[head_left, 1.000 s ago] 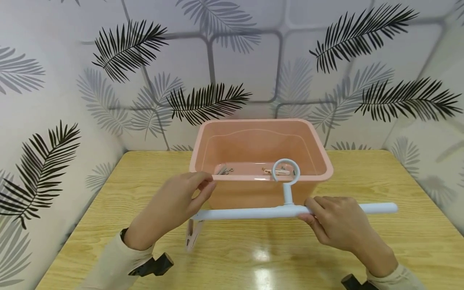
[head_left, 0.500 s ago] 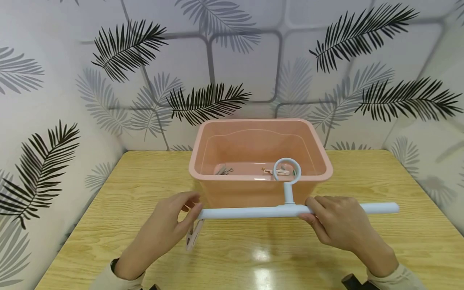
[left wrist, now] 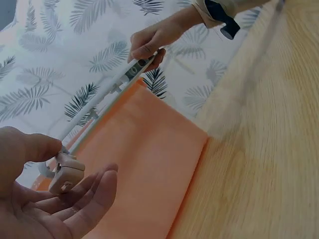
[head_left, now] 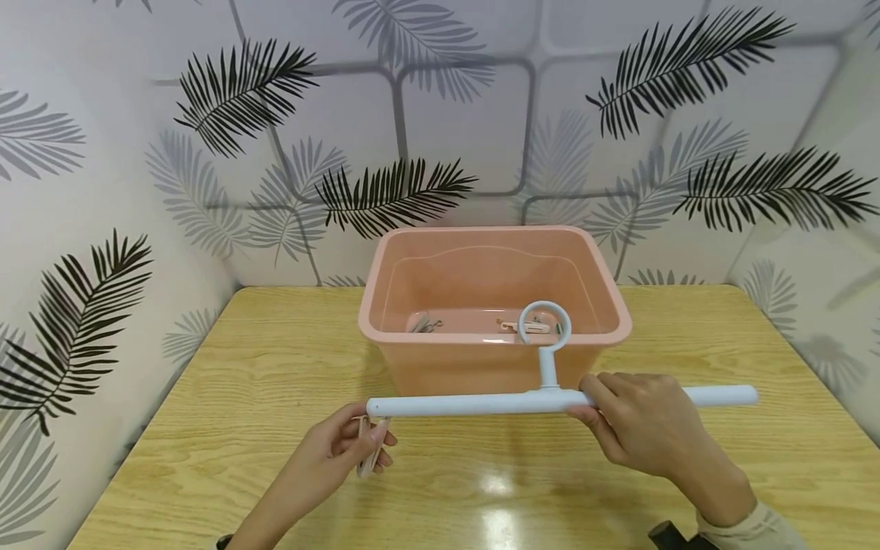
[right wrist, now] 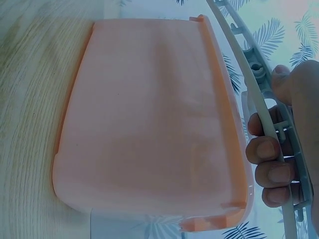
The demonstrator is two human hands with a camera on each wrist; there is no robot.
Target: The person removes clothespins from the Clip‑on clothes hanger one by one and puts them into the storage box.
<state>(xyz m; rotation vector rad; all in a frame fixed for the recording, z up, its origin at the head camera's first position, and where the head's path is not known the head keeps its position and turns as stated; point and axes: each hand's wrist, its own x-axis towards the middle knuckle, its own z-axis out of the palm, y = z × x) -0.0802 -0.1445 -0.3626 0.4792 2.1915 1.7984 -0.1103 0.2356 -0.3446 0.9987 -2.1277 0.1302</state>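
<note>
A light blue clip hanger [head_left: 467,403], a long bar with a ring-shaped hook [head_left: 543,322] on top, is held level in front of the pink tub. My right hand [head_left: 635,424] grips the bar right of the hook; in the right wrist view its fingers [right wrist: 276,172] curl round the ribbed underside. From the bar's left end hangs a pale pink clothespin [head_left: 367,451]. My left hand [head_left: 344,443] has it between thumb and fingers, just under the bar. In the left wrist view the thumb touches the top of the clothespin [left wrist: 67,172], with the other fingers beneath.
The pink plastic tub [head_left: 495,367] stands on the wooden table [head_left: 289,336] against a leaf-patterned wall. Inside the tub lie a grey clip [head_left: 425,325] on the left and a pale clip [head_left: 532,326] on the right.
My left hand has come away from the tub's near rim, moved down past the bar's left end, and taken hold of the hanging clothespin. The right hand and hanger stay nearly still.
</note>
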